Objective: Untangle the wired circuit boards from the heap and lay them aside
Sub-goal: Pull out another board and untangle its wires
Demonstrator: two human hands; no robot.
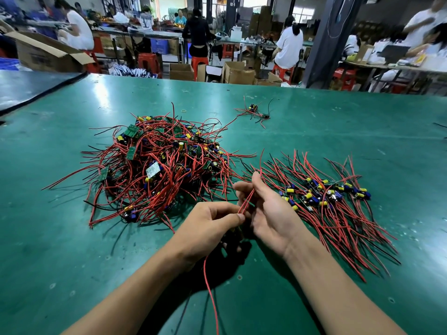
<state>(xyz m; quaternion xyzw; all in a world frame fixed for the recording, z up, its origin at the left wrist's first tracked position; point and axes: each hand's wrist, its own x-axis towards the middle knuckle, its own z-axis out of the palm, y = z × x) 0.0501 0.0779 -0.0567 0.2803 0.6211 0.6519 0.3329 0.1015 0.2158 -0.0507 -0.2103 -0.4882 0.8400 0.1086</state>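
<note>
The green bench [72,238] fills the frame and carries two masses of work. At centre left sits the heap [157,170], a knot of red and black leads with green boards and yellow capacitors buried in it. It is piled loosely, so each board has to be drawn out by its leads.

At centre right lies the sorted row [321,197]. Its boards run in a rough line with the leads combed out above and below. They were likely laid that way so that finished pieces do not tangle again.

Low in the centre, between the two masses, the hands work on one piece. The left hand [210,223] has its fingers [239,217] closed in a pinch on a few red wires [247,201]. The right hand [273,213] stands palm-inward with its fingers nearly straight. The same wires pass between two of them, which look to nip lightly, probably to straighten the leads.

The wires run up and to the right from the left pinch, past the right fingertips. One trailing wire [210,293] hangs from under the left hand towards the bottom edge. The board itself is hidden beneath the hands, so I cannot tell how it sits.

A small stray pair [254,111] of boards lies apart at upper centre.
</note>
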